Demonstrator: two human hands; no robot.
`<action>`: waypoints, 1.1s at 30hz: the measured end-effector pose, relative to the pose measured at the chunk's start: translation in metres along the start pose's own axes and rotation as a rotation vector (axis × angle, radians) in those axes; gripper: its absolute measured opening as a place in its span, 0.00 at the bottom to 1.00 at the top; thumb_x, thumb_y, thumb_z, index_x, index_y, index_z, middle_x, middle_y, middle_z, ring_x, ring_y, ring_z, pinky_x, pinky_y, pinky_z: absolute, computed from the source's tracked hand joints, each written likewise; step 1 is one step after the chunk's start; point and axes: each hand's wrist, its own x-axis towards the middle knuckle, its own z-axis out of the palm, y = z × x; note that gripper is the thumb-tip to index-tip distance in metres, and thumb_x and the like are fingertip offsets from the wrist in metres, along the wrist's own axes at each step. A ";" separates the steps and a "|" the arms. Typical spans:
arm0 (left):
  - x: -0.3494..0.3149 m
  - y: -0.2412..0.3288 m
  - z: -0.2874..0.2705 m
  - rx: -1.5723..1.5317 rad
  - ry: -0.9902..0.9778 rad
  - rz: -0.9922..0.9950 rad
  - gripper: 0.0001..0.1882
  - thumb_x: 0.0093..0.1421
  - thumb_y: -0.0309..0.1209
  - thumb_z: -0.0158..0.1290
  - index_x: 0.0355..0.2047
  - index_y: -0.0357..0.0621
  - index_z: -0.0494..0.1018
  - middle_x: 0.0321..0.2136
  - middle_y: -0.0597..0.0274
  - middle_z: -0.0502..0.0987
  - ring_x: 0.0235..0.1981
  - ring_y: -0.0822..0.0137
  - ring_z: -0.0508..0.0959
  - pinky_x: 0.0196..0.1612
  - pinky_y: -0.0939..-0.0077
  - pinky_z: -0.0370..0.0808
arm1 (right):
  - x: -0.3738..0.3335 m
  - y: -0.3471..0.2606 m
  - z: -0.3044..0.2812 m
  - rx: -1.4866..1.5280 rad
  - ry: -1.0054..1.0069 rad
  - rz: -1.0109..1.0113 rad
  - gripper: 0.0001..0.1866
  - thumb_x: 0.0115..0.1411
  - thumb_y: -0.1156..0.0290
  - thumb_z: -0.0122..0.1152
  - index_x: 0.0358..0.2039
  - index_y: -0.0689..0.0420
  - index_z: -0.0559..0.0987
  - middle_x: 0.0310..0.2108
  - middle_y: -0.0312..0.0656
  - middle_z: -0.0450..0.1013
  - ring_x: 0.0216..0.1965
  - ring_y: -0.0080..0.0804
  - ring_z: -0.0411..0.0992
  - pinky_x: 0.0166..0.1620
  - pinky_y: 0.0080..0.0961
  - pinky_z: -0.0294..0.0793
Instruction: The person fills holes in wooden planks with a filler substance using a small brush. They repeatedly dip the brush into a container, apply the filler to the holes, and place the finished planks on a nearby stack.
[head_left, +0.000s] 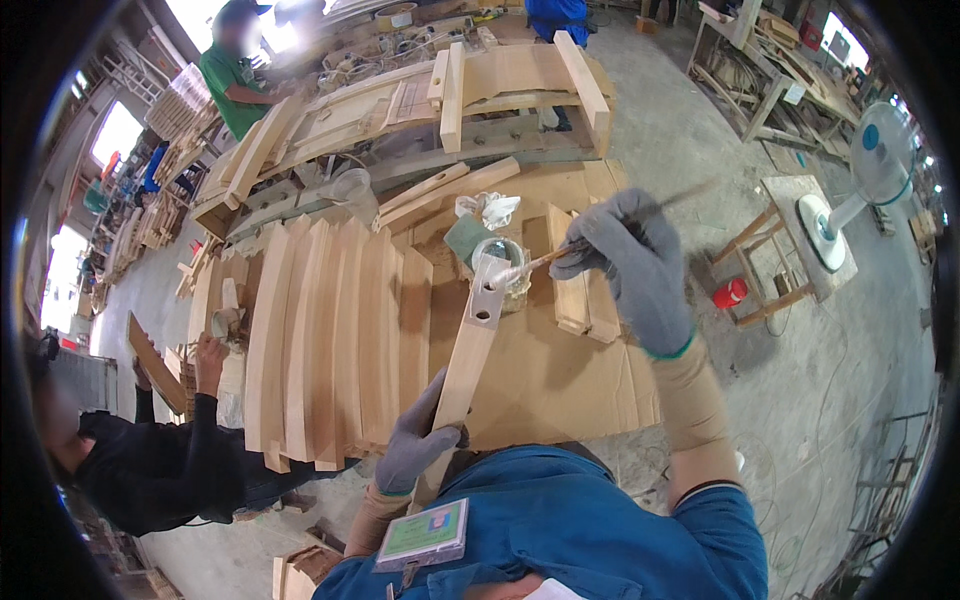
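The left hand (418, 440), in a grey glove, is closed around the near end of a long pale wooden slat (468, 350), holding it tilted so that its far end, with two holes drilled through the face, points away from the person. The right hand (635, 265), also gloved in grey, has its fingers pinched shut on a thin brush (545, 262); the whitish tip of the brush lies at the far end of the slat, right at the upper hole. Just behind that end stands a small clear jar (497, 258) with a pale, glue-like content, on the cardboard sheet (560, 380) that covers the worktop.

To the left of the slat a long row of similar curved slats (335, 340) lies side by side on the worktop, and two short wooden blocks (580, 290) lie under the right hand. A crumpled white rag (490, 208) sits behind the jar.

Judging from this, the coating of the held slat is in its early part: the brush is at the top hole, and whether the lower hole is wet cannot be told. No gloss shows on the slats in the row, so it cannot be told which are finished. A person in black (150, 460) at the left rests a hand by the stack.
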 end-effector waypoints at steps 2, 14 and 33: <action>0.001 0.000 0.000 -0.026 -0.015 0.033 0.43 0.51 0.23 0.54 0.65 0.35 0.47 0.43 0.58 0.71 0.31 0.73 0.73 0.36 0.78 0.75 | 0.007 -0.030 0.011 -0.201 -0.172 0.043 0.05 0.59 0.78 0.55 0.29 0.60 0.69 0.27 0.42 0.73 0.27 0.29 0.76 0.31 0.21 0.79; 0.002 -0.012 -0.001 0.120 0.052 0.128 0.39 0.51 0.33 0.56 0.62 0.34 0.55 0.40 0.56 0.73 0.29 0.67 0.77 0.32 0.75 0.75 | 0.016 -0.012 0.030 -0.853 -0.476 -0.326 0.13 0.56 0.66 0.61 0.24 0.60 0.69 0.16 0.40 0.68 0.18 0.30 0.68 0.24 0.24 0.67; -0.006 -0.011 -0.005 0.040 0.025 -0.007 0.43 0.49 0.17 0.52 0.65 0.31 0.47 0.61 0.53 0.59 0.56 0.69 0.65 0.51 0.78 0.68 | 0.028 -0.007 0.022 -0.562 -0.377 -0.009 0.14 0.56 0.65 0.63 0.23 0.60 0.70 0.17 0.36 0.70 0.19 0.19 0.71 0.24 0.19 0.71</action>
